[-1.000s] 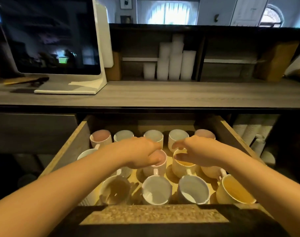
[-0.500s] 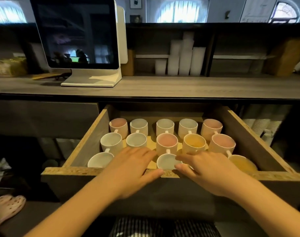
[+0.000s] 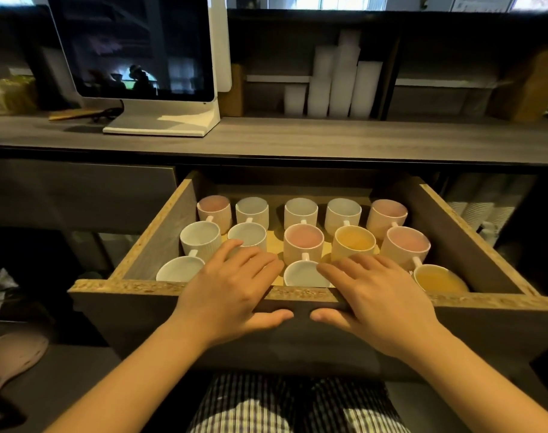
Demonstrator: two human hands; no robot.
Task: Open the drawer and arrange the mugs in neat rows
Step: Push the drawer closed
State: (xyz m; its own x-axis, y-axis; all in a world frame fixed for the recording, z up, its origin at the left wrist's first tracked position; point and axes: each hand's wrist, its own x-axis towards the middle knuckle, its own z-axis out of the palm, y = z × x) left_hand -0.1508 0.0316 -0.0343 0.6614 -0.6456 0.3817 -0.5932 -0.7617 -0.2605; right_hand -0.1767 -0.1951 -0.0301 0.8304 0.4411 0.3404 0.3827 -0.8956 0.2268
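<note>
Over the drawer front (image 3: 141, 295), both hands' grip; mugs (image 3: 303, 242) beyond.

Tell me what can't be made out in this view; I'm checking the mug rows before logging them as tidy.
Head view only:
- Front row: the left hand and right hand cover mugs beside the white mug; their number stays uncertain.
- Front row bases: hidden behind the drawer front.
- Yellow mug: handle not visible.
- Monitor: top cut off by the frame edge.
</note>
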